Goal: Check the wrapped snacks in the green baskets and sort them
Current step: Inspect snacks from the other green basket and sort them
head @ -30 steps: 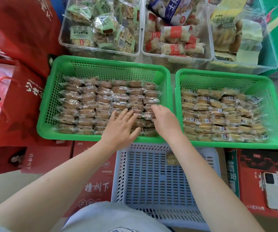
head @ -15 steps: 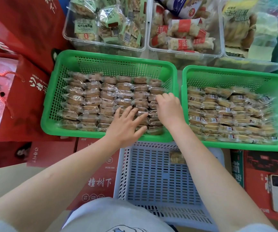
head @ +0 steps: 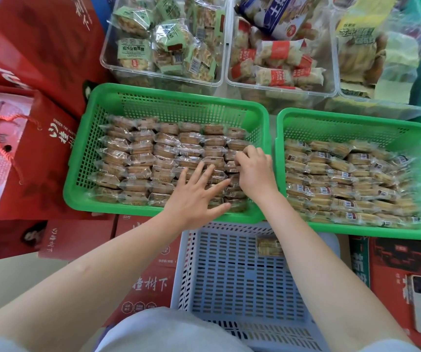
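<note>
**Sorting barely started, left basket being checked**

Left hand (head: 196, 196) is lying flat, fingers spread, on clear-wrapped brown snack packs (head: 138, 158) filling the left green plastic mesh basket (head: 169, 100). Right hand (head: 254, 171) is curling its fingers into the right-hand column, seemingly pinching one pack. Right green mesh basket (head: 356, 123) is sitting full, untouched. Near pale blue slotted basket (head: 229, 275) is holding one pack (head: 267, 246); nearly everything is left.
</note>
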Demonstrator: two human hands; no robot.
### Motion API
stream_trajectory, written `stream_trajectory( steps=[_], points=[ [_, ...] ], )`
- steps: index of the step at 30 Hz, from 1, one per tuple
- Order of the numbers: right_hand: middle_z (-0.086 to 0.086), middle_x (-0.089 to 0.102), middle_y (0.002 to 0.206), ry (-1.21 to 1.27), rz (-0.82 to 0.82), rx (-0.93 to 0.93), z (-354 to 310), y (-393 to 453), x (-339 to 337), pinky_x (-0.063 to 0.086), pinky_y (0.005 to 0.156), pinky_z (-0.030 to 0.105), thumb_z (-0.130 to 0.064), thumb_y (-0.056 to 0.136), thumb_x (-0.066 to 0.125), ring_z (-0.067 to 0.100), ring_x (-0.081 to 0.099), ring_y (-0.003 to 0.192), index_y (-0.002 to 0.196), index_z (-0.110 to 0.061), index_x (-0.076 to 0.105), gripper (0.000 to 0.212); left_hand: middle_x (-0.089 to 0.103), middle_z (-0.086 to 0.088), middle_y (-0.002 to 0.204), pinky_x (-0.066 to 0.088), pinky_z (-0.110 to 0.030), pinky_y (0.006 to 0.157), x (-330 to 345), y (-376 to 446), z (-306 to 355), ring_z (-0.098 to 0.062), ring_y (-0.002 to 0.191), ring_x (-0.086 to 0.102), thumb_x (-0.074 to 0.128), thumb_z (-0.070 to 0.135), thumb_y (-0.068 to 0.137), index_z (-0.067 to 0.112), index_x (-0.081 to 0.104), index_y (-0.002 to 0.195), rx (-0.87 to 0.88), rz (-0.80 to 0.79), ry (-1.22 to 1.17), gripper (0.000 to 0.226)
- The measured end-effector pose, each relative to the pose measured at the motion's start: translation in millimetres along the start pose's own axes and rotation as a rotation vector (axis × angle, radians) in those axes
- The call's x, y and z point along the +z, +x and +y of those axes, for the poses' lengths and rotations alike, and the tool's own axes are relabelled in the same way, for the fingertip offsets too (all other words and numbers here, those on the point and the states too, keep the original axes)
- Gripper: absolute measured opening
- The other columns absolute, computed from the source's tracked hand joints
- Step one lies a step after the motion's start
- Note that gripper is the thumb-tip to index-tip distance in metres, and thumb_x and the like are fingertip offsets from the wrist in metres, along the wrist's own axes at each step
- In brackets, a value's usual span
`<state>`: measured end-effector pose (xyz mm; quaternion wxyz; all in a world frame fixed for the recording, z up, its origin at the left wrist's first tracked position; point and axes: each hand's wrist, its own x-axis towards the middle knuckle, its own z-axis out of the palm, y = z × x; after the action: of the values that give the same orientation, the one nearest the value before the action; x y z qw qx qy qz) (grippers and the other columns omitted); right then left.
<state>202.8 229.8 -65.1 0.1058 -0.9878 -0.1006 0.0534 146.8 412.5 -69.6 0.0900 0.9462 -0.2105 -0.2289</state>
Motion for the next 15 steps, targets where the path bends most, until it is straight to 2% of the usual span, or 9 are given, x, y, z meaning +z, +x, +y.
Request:
stream_trajectory(
  steps=[4, 8, 11, 15],
  points=[
    [0.000, 0.057, 0.096, 0.206, 0.073, 0.029, 0.8, -1.7, -3.8, 0.028, 0.081, 0.034, -0.004, 0.097, 0.049, 0.027, 0.052, 0.098, 0.098, -0.012, 0.057, 0.012, -0.009, -0.006, 0.169, -0.010, -0.057, 0.122, -0.6, -0.3, 0.3, -0.025, 0.154, -0.023, 0.012, 0.078, 0.094, 0.050, 0.001, 0.158, -0.009, -0.010, -0.006, 0.070],
    [-0.004, 0.057, 0.093, 0.339, 0.059, 0.059, -2.5, -1.1, -18.0, 0.028, 0.083, 0.034, -0.010, 0.099, 0.049, 0.022, 0.052, 0.096, 0.100, -0.014, 0.056, 0.008, -0.008, -0.006, 0.170, -0.009, -0.057, 0.123, 1.1, 0.5, 0.1, -0.025, 0.154, -0.021, 0.012, 0.077, 0.094, 0.050, 0.001, 0.158, -0.001, -0.007, -0.007, 0.070],
    [-0.006, 0.053, 0.092, 0.374, 0.229, 0.057, -6.7, -15.2, -35.6, 0.040, 0.085, 0.038, -0.008, 0.098, 0.052, 0.020, 0.051, 0.092, 0.097, -0.011, 0.057, 0.006, -0.006, -0.005, 0.170, -0.007, -0.056, 0.124, 2.5, 0.1, -1.4, -0.024, 0.155, -0.018, 0.012, 0.074, 0.096, 0.046, 0.003, 0.159, 0.008, 0.021, -0.004, 0.070],
    [-0.001, 0.056, 0.093, 0.509, 0.390, 0.090, -18.4, -54.2, -62.8, 0.041, 0.078, 0.022, -0.005, 0.098, 0.056, 0.016, 0.052, 0.088, 0.098, -0.005, 0.059, 0.003, 0.007, -0.004, 0.170, 0.000, -0.051, 0.125, 4.8, -2.2, -2.0, -0.022, 0.157, -0.005, 0.020, 0.053, 0.104, 0.033, 0.015, 0.161, 0.024, 0.136, -0.068, 0.060]
  ],
)
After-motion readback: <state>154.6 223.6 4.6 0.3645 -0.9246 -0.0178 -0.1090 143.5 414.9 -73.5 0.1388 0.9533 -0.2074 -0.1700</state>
